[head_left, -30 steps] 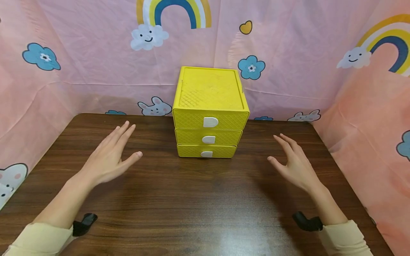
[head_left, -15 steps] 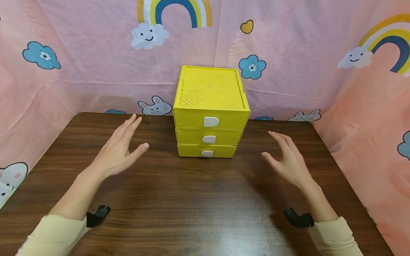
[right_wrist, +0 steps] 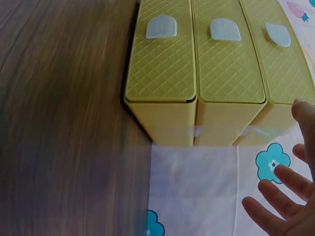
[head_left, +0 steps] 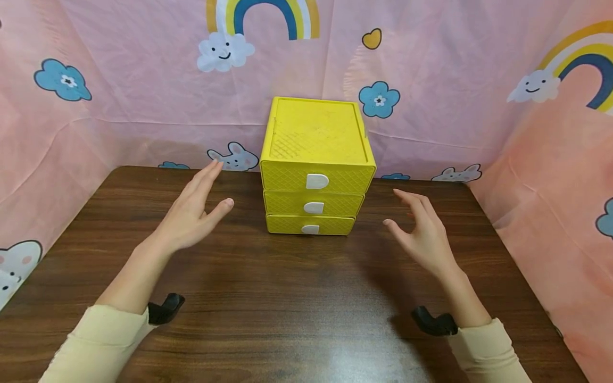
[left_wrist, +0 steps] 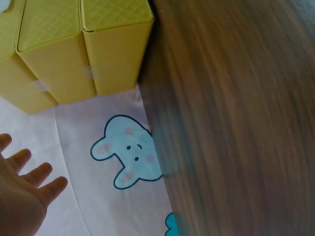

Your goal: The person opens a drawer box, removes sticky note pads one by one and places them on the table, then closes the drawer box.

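A yellow three-drawer box with white drawer handles stands at the back of the wooden table, all its drawers closed. To the left of it my left hand hovers over the table, fingers straight and thumb spread, holding nothing. My right hand hovers on the other side with fingers slightly bent, also holding nothing. Neither touches the box. In the left wrist view the left hand shows palm and fingertips below the box's side. The right wrist view shows the right hand at the right edge, beside the drawers.
The dark brown wooden table spreads in front of the box. Pink cloth with rainbows, flowers and rabbits hangs behind and at both sides. Each sleeve end carries a black wrist mount, such as the left one.
Both hands have moved inward and forward, closer to the yellow drawer box. The right fingers have bent a little more. The box has stayed in place.
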Action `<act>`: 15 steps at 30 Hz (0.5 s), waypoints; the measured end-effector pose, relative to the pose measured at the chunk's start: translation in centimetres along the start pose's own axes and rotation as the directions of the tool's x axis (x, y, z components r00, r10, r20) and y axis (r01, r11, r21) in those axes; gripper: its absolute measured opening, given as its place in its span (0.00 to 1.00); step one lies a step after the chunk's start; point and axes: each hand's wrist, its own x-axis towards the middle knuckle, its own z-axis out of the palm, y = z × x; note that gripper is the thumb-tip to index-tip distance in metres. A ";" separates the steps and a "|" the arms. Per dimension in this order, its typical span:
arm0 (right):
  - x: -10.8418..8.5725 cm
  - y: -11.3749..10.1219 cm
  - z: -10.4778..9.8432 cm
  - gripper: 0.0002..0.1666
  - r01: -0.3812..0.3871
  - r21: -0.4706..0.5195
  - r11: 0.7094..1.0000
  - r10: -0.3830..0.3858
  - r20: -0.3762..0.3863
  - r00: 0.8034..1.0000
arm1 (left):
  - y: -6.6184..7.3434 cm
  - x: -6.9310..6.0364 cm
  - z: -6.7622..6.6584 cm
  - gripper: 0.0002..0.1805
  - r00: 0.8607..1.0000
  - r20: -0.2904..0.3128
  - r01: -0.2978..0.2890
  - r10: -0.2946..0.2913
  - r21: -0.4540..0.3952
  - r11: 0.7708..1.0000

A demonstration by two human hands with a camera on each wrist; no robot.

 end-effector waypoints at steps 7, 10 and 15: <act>0.5 -0.9 0.4 0.36 -0.002 0.066 0.998 0.004 -0.021 1.000 | 0.8 1.1 0.1 0.36 1.000 -0.004 0.021 -0.022 -0.083 0.996; 0.7 -1.4 0.6 0.35 -0.005 0.101 0.995 0.007 -0.024 1.000 | 1.2 1.5 0.1 0.35 0.999 -0.013 0.031 -0.033 -0.112 0.993; 1.0 -2.1 1.0 0.33 0.009 0.126 0.992 -0.003 -0.052 0.999 | 1.6 2.1 0.4 0.35 0.999 -0.033 0.036 -0.042 -0.152 0.988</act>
